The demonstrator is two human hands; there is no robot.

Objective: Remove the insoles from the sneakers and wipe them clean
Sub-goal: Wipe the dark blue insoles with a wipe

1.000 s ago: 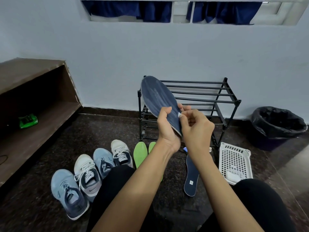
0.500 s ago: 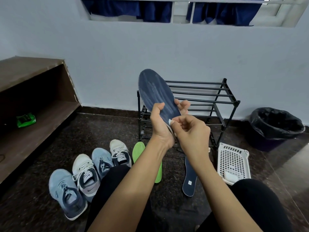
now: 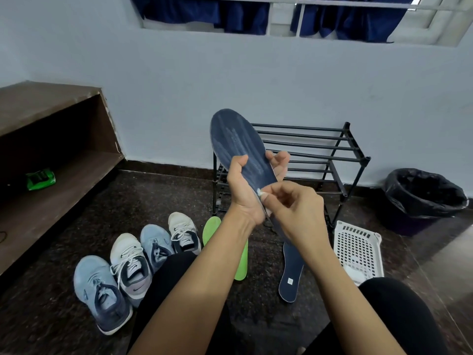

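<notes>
Left hand (image 3: 244,190) grips raised insole (image 3: 240,147); right hand (image 3: 297,211) (fingers curled) pinches wipe (image 3: 259,192).

Black rack (image 3: 366,160), lined bin (image 3: 422,196), white basket (image 3: 358,247).

- I see four sneakers (image 3: 133,267) in a row on the floor (image 3: 153,201), near left.
- Right of them lie a first insole (image 3: 241,265), a second insole (image 3: 290,272), then a basket (image 3: 358,249).
- Far behind stands a rack (image 3: 320,149); the bin (image 3: 425,198) sits far right.

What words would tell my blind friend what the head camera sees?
A left hand holds a dark blue insole upright while the right hand pinches a small white scrap against its lower end. Four sneakers, a green insole and another dark blue insole lie on the floor.
</notes>
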